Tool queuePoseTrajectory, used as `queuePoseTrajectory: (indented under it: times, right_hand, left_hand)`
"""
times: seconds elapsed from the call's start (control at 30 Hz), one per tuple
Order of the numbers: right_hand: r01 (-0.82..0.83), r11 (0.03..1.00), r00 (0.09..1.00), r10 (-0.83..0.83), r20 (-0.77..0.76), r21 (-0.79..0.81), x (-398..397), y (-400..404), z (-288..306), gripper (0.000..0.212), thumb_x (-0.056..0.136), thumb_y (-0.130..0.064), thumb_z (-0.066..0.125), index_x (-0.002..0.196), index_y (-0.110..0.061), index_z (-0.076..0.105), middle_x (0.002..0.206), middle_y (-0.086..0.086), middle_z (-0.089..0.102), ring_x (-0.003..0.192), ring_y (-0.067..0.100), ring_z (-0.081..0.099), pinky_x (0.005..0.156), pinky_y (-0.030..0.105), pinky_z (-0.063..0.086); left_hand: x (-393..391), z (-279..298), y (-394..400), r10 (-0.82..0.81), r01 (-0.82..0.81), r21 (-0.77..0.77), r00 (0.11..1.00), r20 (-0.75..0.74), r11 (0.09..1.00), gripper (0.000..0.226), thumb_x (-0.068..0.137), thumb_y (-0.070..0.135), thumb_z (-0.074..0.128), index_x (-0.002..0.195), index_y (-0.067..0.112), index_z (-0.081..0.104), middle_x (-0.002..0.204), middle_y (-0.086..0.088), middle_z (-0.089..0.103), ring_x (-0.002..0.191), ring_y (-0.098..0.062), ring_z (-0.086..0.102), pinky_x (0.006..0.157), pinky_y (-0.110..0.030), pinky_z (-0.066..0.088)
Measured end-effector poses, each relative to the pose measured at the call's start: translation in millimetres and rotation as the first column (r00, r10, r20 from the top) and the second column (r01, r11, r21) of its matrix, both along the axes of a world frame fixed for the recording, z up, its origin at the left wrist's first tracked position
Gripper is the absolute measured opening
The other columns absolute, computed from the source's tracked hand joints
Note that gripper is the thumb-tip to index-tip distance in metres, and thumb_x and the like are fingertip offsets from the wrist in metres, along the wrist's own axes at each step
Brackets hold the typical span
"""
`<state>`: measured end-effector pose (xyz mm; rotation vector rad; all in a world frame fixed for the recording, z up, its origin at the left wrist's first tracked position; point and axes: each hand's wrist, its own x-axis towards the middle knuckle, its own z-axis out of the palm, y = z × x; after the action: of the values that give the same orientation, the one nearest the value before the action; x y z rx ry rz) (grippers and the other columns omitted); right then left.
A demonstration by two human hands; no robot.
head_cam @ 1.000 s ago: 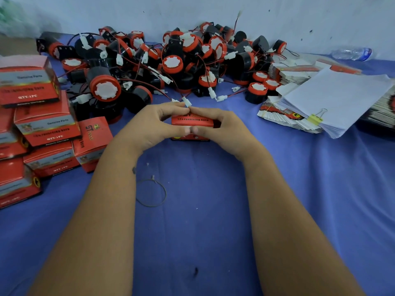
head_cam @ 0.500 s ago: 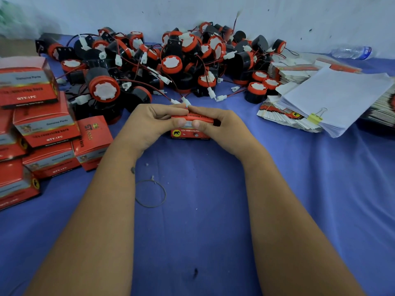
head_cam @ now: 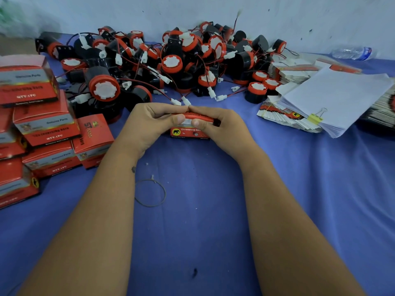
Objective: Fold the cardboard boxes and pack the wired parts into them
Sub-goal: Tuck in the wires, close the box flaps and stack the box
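Blue cloth (head_cam: 213, 231) covers the table, and a pale wall (head_cam: 149, 11) stands behind it. Both hands meet in the middle, and a small red box (head_cam: 189, 131) sits between them on the cloth. The left hand (head_cam: 147, 124) and the right hand (head_cam: 222, 127) each curl round the box and pinch its top flap, with the thumbs almost touching. Just past the fingers lies a big pile of black and red parts (head_cam: 171, 65) with thin wires, and two white plugs (head_cam: 181, 101) lie right beside the fingertips. Left of the grip is a stack of closed boxes (head_cam: 47, 124). Right of the grip lie flat boxes (head_cam: 284, 116) under a wad of paper (head_cam: 342, 97) with a yellow clip (head_cam: 315, 118). A bottle (head_cam: 352, 53) lies far off by the wall. A thin wire ring (head_cam: 150, 192) lies near the left arm.
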<state>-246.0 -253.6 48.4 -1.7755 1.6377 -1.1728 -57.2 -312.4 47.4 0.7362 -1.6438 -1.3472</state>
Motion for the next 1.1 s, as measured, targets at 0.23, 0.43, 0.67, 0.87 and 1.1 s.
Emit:
queuePoseTrajectory:
  times: [0.23,0.43,0.67,0.87,1.1]
  right_hand:
    - [0.019,1.0,1.0,-0.019,0.007,0.022,-0.4,2.5,2.0,0.032,0.09,-0.042,0.065,0.123,-0.04,0.065,0.109,-0.024,0.068,0.105,-0.005,0.06,0.095,0.022,0.049]
    - [0.021,0.999,0.995,-0.024,0.096,0.036,0.4,2.7,3.5,0.026,0.091,-0.039,0.066,0.117,-0.039,0.069,0.109,-0.02,0.07,0.106,0.001,0.063,0.099,0.032,0.05]
    - [0.064,0.998,0.991,-0.067,0.114,0.028,2.5,2.3,7.0,0.018,0.092,-0.051,0.059,0.099,-0.041,0.072,0.094,-0.018,0.071,0.095,0.006,0.064,0.086,0.03,0.052]
    - [0.064,0.998,0.988,-0.066,0.139,0.02,4.2,3.9,7.0,0.017,0.092,-0.048,0.06,0.1,-0.039,0.072,0.096,-0.016,0.072,0.095,0.006,0.066,0.089,0.033,0.055]
    - [0.099,0.995,0.984,-0.097,0.151,-0.009,8.1,3.9,5.5,0.011,0.089,-0.048,0.065,0.097,-0.045,0.071,0.096,-0.019,0.072,0.096,0.004,0.066,0.088,0.033,0.055]
  left_hand:
    - [1.4,-3.3,2.3,-0.003,0.015,-0.102,0.993,0.117,0.995,0.047,0.079,-0.009,0.074,0.119,0.015,0.07,0.12,0.008,0.069,0.115,-0.001,0.062,0.089,-0.015,0.052]
    - [1.3,-2.2,4.4,0.001,0.017,-0.134,0.99,0.138,0.991,0.048,0.081,-0.009,0.073,0.124,0.011,0.067,0.122,0.005,0.068,0.116,-0.002,0.062,0.095,-0.022,0.052]
    - [2.5,1.5,7.5,-0.029,0.039,-0.109,0.995,0.092,0.993,0.023,0.091,0.019,0.067,0.112,0.028,0.073,0.112,0.006,0.073,0.103,-0.006,0.069,0.083,-0.015,0.052]
    - [0.8,-0.7,5.1,0.037,-0.029,-0.117,0.997,0.068,0.993,0.02,0.095,0.018,0.063,0.107,0.031,0.073,0.11,0.006,0.073,0.102,-0.009,0.069,0.085,-0.024,0.056]
    - [-1.4,-3.5,2.4,0.077,-0.068,-0.14,0.995,0.057,0.988,0.017,0.095,0.031,0.059,0.102,0.039,0.073,0.107,0.015,0.073,0.106,-0.01,0.068,0.092,-0.035,0.057]
